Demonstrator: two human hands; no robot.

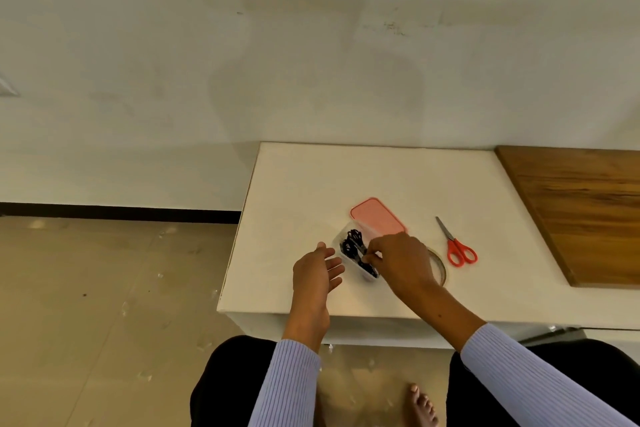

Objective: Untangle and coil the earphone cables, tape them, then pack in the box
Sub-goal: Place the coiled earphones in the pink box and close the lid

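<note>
Counting one clear box of black earphone cables, long axis near-right to far-left; my right hand pinches them (inside it), left hand spread beside.

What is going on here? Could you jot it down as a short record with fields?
Box: clear box on the white table, black earphone cables inside
Lid: pink lid, off, behind the box
Right hand: fingers pinching at the cables
Left hand: open beside the box
Tools: red scissors; tape roll partly hidden
</note>
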